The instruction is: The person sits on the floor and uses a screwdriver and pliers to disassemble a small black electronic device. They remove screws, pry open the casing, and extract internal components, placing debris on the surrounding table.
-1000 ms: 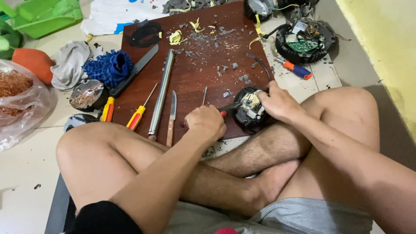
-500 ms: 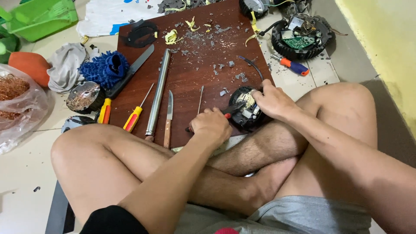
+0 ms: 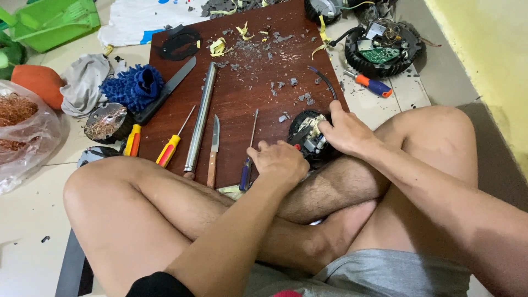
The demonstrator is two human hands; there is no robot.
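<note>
I sit cross-legged at a brown board (image 3: 247, 82). A black round device (image 3: 308, 132) with its insides exposed rests at the board's near edge against my shin. My right hand (image 3: 344, 132) grips the device's right side and holds it steady. My left hand (image 3: 278, 162) is a closed fist just left of it, around a small red-handled tool (image 3: 297, 147) whose tip points into the device. Most of that tool is hidden by my fingers. A blue-handled screwdriver (image 3: 246, 173) lies beside my left hand.
On the board lie a wooden-handled knife (image 3: 213, 146), a metal rod (image 3: 201, 115), a yellow screwdriver (image 3: 170, 148), a cleaver (image 3: 165, 91) and scattered grey chips. Farther off are a second opened device (image 3: 382, 52), an orange-and-blue screwdriver (image 3: 373, 85), a blue mitt (image 3: 132, 85) and a bag of copper wire (image 3: 16, 126).
Both hands stay on the black device. My left fist has edged slightly toward it, and the view has shifted a little.
</note>
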